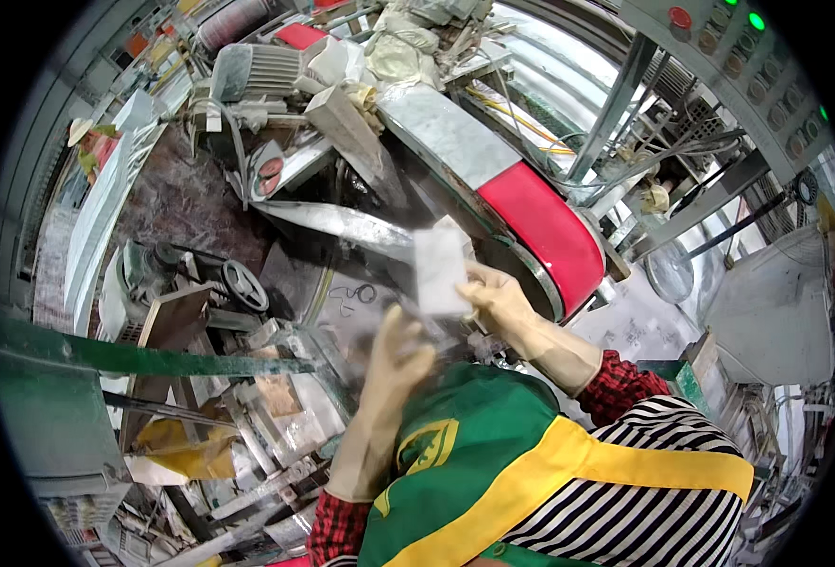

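Observation:
My right hand (502, 300), in a pale glove, grips a white rectangular piece like a small tile (443, 274) by its right edge. The piece is raised in front of me and slightly blurred. Below and left of it is my left hand (401, 354), also gloved. Motion smears its fingers, so I cannot tell whether they touch anything. Just beyond the tile, a long pale metal arm (342, 225) of the machine slants down from the left.
A machine cover with a red rounded end (550, 231) lies beyond my right hand. A control panel (743, 71) with lit green buttons hangs at upper right. At left are a handwheel (244, 286) and a green bar (162, 355). Another person (96, 156) is far left.

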Demonstrator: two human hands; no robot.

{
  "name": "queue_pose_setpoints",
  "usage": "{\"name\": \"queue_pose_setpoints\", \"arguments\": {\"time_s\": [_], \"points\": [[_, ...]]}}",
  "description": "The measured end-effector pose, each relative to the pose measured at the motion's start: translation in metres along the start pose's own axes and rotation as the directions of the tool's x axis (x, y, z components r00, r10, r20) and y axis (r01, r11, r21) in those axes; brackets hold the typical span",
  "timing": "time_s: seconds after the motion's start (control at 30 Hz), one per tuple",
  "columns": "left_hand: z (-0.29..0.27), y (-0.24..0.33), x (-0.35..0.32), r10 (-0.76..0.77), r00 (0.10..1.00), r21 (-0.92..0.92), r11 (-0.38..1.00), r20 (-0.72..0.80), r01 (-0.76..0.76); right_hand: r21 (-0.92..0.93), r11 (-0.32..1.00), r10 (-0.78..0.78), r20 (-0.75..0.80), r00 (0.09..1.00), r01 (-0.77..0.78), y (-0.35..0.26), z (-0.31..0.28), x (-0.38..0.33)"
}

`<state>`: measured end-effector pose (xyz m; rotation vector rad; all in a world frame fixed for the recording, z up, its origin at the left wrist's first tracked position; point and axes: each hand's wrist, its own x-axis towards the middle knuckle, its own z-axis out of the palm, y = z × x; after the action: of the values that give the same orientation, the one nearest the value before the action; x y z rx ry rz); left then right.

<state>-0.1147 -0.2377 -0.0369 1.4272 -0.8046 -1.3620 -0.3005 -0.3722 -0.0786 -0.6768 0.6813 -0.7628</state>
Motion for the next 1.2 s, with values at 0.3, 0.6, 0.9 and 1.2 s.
{"name": "queue_pose_setpoints", "arguments": {"time_s": [0.3, 0.6, 0.9, 1.2], "points": [[-0.132, -0.076, -0.092, -0.236, 0.771, -0.253, 0.962, -0.591, 0.100, -0.408, 0.901, -0.393, -0.625, 0.674, 0.147, -0.039, -0.091, 0.132], [-0.277, -0.195, -0.300, -0.056, 0.105, -0.059, 0.998, -0.993, -0.027, -0.690, 0.665, -0.387, -0.646, 0.659, -0.286, -0.043, -0.137, 0.181], [-0.317, -0.285, -0.450, 0.822, 0.113, 0.481, 0.210, -0.558, 0.851, -0.078, 0.929, -0.355, -0.475, 0.805, 0.363, -0.028, -0.178, 0.182], [-0.243, -0.203, -0.375, 0.206, -0.214, -0.167, 0.220, -0.955, 0.961, -0.551, 0.765, -0.421, -0.037, 0.906, 0.333, 0.031, -0.050, 0.129]]}}
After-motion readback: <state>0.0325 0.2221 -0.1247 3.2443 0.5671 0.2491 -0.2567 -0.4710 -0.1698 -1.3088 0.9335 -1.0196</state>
